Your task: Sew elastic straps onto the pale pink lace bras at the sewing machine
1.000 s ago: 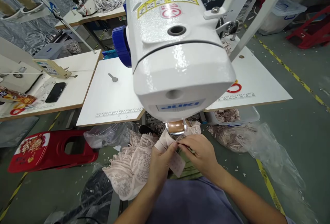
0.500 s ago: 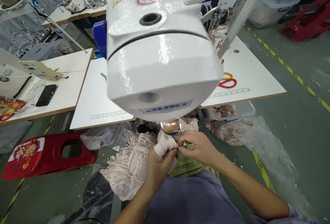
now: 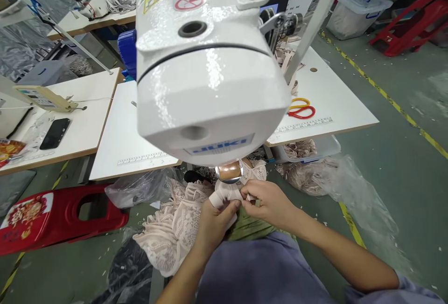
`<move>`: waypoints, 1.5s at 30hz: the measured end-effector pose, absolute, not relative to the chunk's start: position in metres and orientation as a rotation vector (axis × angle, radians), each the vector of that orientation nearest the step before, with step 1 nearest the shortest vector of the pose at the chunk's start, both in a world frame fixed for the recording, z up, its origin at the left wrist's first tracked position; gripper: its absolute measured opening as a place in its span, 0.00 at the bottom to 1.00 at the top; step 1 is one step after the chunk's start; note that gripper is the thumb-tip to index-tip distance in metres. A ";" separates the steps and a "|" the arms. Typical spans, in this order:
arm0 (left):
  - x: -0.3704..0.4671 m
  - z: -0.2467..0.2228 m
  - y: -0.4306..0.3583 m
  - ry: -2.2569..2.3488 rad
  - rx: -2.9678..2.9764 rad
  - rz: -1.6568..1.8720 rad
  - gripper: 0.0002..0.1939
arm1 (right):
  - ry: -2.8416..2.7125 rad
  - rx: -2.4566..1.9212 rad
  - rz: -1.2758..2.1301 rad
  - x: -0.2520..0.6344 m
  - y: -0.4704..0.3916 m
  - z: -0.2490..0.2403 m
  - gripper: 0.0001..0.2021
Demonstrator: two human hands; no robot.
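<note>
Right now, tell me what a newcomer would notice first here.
The big white sewing machine fills the top centre, its head looming toward the camera. Just below it, the left hand and right hand pinch a pale fabric strip together. A red stool lies tipped on the floor at lower left.
</note>
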State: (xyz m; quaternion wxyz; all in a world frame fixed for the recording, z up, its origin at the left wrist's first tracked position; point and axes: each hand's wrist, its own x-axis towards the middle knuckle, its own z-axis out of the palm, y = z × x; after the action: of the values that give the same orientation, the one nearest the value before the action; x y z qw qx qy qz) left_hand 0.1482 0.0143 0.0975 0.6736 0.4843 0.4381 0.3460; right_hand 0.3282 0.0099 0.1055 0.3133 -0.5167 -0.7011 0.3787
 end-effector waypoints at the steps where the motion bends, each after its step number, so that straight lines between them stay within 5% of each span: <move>1: 0.148 0.098 0.014 1.008 1.115 0.790 0.10 | -1.840 -1.388 0.998 0.328 0.009 0.107 0.03; 11: 0.151 0.102 0.014 1.060 1.286 0.811 0.07 | -1.808 -1.457 1.041 0.328 0.010 0.110 0.04; 17: 0.148 0.113 0.023 1.069 1.462 0.767 0.08 | -1.634 -1.531 1.346 0.343 0.014 0.109 0.07; 34: 0.155 0.122 0.021 1.062 1.435 0.625 0.11 | -1.891 -1.450 1.039 0.343 0.006 0.124 0.06; 45: 0.157 0.127 0.035 1.086 1.402 0.608 0.13 | -1.782 -1.455 1.465 0.353 0.027 0.122 0.07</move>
State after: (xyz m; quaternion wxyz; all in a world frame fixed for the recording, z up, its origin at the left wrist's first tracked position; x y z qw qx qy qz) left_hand 0.1570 0.0347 0.1274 0.5920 0.6027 0.4669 0.2613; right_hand 0.3530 0.0272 0.1219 0.2056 -0.5221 -0.6395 0.5255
